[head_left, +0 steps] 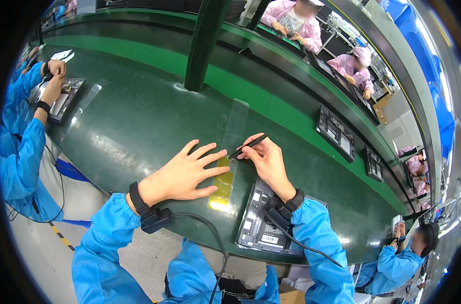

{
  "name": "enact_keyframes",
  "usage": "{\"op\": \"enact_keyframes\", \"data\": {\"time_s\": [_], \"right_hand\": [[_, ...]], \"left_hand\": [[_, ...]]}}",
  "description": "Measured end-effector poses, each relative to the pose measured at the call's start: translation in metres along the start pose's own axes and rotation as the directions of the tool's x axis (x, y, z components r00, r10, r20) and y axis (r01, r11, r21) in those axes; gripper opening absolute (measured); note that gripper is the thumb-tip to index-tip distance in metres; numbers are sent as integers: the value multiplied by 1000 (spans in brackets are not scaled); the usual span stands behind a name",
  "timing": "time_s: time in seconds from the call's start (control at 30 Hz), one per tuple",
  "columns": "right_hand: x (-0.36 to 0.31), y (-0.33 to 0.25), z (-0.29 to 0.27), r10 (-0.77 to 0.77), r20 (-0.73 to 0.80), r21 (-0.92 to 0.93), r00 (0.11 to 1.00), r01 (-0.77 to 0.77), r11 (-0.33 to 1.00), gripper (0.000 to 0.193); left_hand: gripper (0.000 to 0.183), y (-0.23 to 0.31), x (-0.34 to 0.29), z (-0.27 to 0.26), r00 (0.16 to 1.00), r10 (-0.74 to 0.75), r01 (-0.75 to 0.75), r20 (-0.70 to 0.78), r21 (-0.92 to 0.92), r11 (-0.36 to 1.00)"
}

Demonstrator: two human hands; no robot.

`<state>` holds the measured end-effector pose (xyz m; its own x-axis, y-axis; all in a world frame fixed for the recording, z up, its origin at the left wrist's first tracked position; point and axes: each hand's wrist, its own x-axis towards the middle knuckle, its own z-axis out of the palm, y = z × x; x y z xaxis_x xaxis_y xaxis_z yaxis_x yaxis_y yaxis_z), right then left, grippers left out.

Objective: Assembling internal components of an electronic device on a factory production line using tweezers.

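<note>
My left hand (182, 175) is open, its fingers spread flat at the left edge of several yellow film pieces (223, 183). These lie in a row on a clear plastic strip (235, 121) on the green bench. Pinched in my right hand (267, 161) is a pair of slim black tweezers (252, 145). Their tip points down-left to the upper end of the yellow row, close to my left fingertips. Whether the tip grips any film is too small to tell. A dark laptop chassis (251, 223) lies below my right hand, partly hidden by my wrist and sleeve.
A dark post (202, 50) rises beyond my hands. More laptop chassis (336, 131) sit on the green conveyor (286, 114) at the right. Black cables (215, 228) run from both wrist bands. Co-workers in blue (25, 157) sit at either side; others in pink (357, 71) work across the line.
</note>
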<state>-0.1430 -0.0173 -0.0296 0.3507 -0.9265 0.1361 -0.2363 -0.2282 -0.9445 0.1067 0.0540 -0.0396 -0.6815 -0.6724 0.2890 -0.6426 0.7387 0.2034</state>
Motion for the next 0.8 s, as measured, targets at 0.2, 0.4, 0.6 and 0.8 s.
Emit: {"op": "enact_keyframes", "data": {"time_s": [0.2, 0.4, 0.6, 0.8], "right_hand": [[0, 6, -4, 9, 15, 46, 1000, -10, 999, 15], [0, 1, -3, 0, 9, 31, 1000, 0, 1000, 16], [-2, 2, -3, -84, -5, 69, 996, 84, 994, 18], [-2, 8, -5, -84, -44, 12, 996, 84, 996, 18]], "left_hand": [[53, 1, 0, 1, 1000, 2, -2, -12, -2, 1000], [53, 2, 1, 0, 1000, 5, -5, -19, 4, 1000], [53, 3, -1, 0, 1000, 3, -3, -23, 16, 1000], [52, 4, 1, -1, 1000, 7, -7, -25, 1, 1000]]}}
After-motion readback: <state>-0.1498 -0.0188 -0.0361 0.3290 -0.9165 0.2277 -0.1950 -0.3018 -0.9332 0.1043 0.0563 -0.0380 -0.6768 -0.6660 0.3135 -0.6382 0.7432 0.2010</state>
